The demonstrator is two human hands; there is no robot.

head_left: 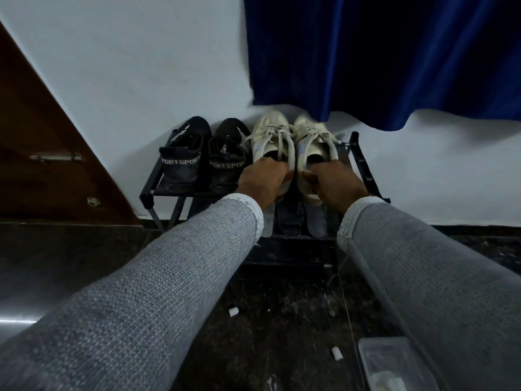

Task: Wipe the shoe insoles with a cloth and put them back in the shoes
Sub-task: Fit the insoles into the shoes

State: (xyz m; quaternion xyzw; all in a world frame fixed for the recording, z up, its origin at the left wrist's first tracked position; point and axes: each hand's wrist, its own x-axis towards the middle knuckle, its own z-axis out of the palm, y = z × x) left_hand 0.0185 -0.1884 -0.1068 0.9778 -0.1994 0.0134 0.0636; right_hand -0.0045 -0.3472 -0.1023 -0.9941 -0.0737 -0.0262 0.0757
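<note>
Two white lace-up shoes stand side by side on the top shelf of a black shoe rack. My left hand grips the heel of the left white shoe. My right hand grips the heel of the right white shoe. Both shoes point toward the wall. On the lower shelf, between my wrists, lie flat grey insole-shaped pieces, partly hidden by my sleeves. No cloth is in sight.
A pair of black sport shoes stands left of the white pair on the same shelf. A blue curtain hangs above. A wooden door is at left. A clear plastic container sits on the dark floor at lower right.
</note>
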